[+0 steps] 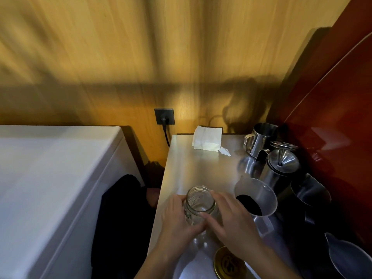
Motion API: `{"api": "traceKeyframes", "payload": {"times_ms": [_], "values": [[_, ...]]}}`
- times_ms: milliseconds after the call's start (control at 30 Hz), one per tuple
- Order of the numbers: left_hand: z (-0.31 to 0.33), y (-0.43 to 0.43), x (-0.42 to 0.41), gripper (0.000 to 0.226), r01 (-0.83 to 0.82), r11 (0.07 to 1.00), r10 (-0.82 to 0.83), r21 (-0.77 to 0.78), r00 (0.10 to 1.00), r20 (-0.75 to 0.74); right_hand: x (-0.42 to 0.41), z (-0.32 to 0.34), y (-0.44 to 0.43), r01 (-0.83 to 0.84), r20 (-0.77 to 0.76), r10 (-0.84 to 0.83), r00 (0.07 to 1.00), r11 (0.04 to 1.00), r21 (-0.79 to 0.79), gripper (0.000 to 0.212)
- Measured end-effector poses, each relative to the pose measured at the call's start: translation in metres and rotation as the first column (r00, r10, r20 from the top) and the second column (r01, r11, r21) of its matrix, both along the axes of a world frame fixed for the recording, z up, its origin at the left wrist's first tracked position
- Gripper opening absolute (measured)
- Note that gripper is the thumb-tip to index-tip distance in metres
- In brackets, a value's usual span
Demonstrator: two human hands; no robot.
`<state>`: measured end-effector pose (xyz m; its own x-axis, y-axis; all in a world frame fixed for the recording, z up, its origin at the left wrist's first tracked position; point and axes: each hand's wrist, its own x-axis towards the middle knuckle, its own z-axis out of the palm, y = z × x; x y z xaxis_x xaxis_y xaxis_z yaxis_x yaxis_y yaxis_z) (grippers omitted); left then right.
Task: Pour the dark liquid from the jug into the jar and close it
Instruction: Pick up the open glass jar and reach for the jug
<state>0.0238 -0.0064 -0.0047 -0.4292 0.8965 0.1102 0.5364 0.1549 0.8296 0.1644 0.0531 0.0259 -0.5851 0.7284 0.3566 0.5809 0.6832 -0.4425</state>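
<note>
1. At your far left stands a white appliance, with a dark cloth hanging in the gap between it and the steel worktop.
2. A black plug sits in the wall socket above that gap; folded white paper lies at the back edge of the worktop.
3. Your left hand wraps the left side of the glass jar — fingers curled closed on the glass.
4. The jar stands upright at the near middle of the worktop, open-mouthed and empty.
5. Your right hand lies against the jar's right side, fingers extended and touching the glass; that grip is looser, more a steadying palm.
6. The gold lid rests on the worktop just below your right wrist — off the jar.
7. Just right of your right hand is the clear jug, dark liquid in its bottom.
8. Behind it stand a steel pot topped with a funnel and a steel pitcher; another clear jug sits at the near right corner.
</note>
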Motion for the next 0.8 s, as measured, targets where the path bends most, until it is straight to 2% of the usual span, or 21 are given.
{"api": "traceKeyframes", "payload": {"times_ms": [233, 400, 500, 633, 700, 800], "values": [[-0.004, -0.002, 0.012, 0.055, 0.084, 0.996, -0.083, -0.02, 0.995, 0.047, 0.017, -0.007, -0.008, 0.041, 0.002, -0.041, 0.999, 0.999, -0.018, 0.051], [-0.009, -0.002, 0.016, 0.057, 0.104, 0.995, -0.102, -0.006, 0.987, 0.122, 0.025, -0.006, -0.01, 0.048, 0.088, -0.043, 0.995, 0.998, -0.047, 0.063], [-0.013, -0.003, 0.015, 0.062, 0.146, 0.989, -0.141, -0.016, 0.974, 0.176, 0.031, 0.001, -0.013, 0.064, 0.065, -0.059, 0.996, 0.996, -0.066, 0.058], [-0.016, -0.001, 0.014, 0.07, 0.161, 0.987, -0.155, -0.015, 0.968, 0.2, 0.052, 0.011, -0.015, 0.244, -0.034, -0.243, 0.969, 0.969, 0.023, 0.039], [-0.016, -0.002, 0.015, 0.068, 0.164, 0.986, -0.158, -0.016, 0.969, 0.191, 0.064, 0.014, -0.016, 0.352, -0.097, -0.351, 0.931, 0.936, -0.006, 0.027], [-0.017, -0.004, 0.014, 0.069, 0.165, 0.986, -0.161, -0.009, 0.976, 0.149, 0.079, 0.012, -0.015, 0.48, -0.121, -0.48, 0.869, 0.877, -0.027, 0.027]]}}
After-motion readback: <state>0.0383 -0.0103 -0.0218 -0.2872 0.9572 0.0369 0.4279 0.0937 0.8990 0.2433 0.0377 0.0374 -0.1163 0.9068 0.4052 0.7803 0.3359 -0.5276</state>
